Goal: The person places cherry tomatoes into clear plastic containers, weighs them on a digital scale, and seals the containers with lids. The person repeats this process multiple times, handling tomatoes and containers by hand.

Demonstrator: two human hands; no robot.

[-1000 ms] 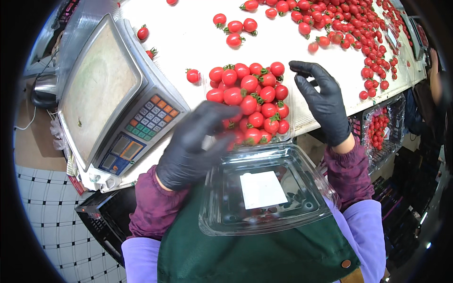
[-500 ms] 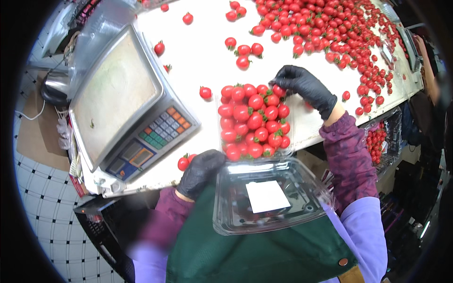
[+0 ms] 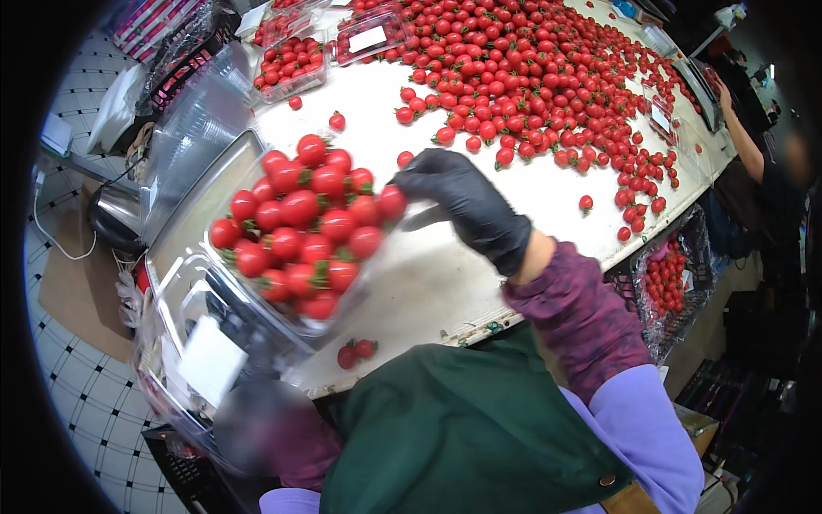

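One view only, head cam. Clamshell point(image 3: 291, 248) is heaped with cherry tomatoes and held tilted over the scale point(image 3: 184, 223), its lid point(image 3: 205, 360) hanging open toward the person. Right hand point(image 3: 467, 206), black glove, grips the far edge of the clamshell, fingers curled and pinching the rim beside the top tomatoes. Left hand point(image 3: 257, 424) is a dark blur behind the lid; looks like it supports the near side, but I cannot tell whether those fingers are spread or clamped.

Progress, as a judgement: filling looks done, box is full. Lid not shut, box not set down on the scale pan. Two loose tomatoes point(image 3: 357, 351) lie on the table edge point(image 3: 445, 291) just below the box. Big loose pile point(image 3: 548, 77) remains on the far table; some filled boxes point(image 3: 295, 60) sit at the far left.

Hard to make out: scale display and keypad are covered by the box and lid. Left forearm is smeared by motion and plastic glare. Another person's arm point(image 3: 741, 133) at far right is cut off by the rim; what it does is unclear. Crate of tomatoes point(image 3: 664, 278) under the table is partly hidden.
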